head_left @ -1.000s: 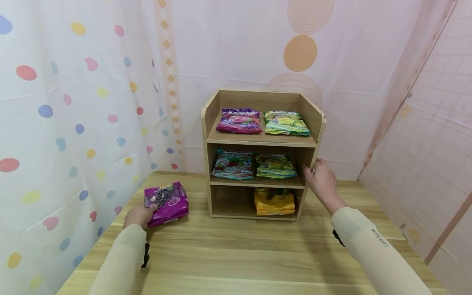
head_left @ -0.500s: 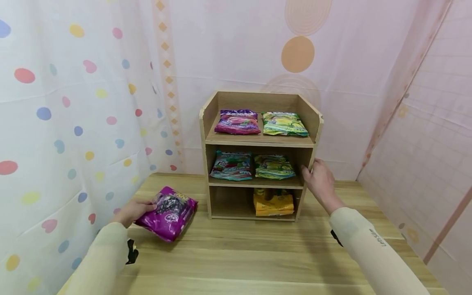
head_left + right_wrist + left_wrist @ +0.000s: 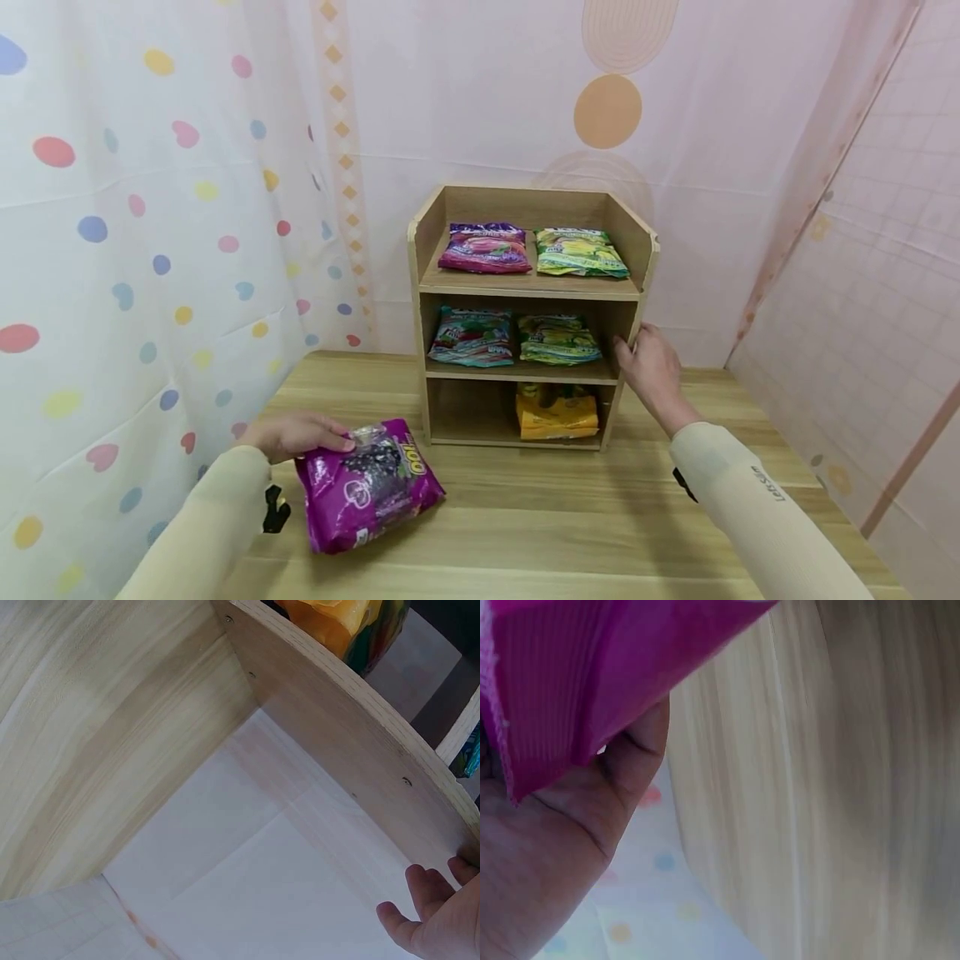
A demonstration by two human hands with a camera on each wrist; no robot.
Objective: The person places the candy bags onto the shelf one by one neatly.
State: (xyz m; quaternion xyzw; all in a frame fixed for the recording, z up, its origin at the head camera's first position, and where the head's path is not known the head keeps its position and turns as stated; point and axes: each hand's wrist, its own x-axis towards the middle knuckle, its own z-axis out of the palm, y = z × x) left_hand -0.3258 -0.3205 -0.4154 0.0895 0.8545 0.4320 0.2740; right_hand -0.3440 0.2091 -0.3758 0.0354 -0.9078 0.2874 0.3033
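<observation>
My left hand (image 3: 298, 435) grips the left edge of a purple bag (image 3: 360, 492) with a dark grape-like fruit picture, tilted above the table. In the left wrist view, the bag's ribbed end seal (image 3: 547, 690) lies in the palm, fingers curled behind it. My right hand (image 3: 651, 371) holds the right side panel of a three-tier wooden shelf (image 3: 528, 292), thumb at its inner front edge. The right wrist view shows fingers (image 3: 427, 892) along the panel's outer face; the thumb is hidden there.
On the shelf's top tier lie a purple-pink bag (image 3: 486, 248) and a yellow-green bag (image 3: 580, 252). Its middle tier holds a teal bag (image 3: 472, 337) and another yellow-green bag (image 3: 558, 340). A yellow bag (image 3: 557, 414) sits at the bottom right. Curtains (image 3: 187, 250) surround the wooden table (image 3: 525, 525).
My left hand has lifted the purple bag and brought it nearer and to the right, turning it on the way. The right hand stays at the shelf's side panel.
</observation>
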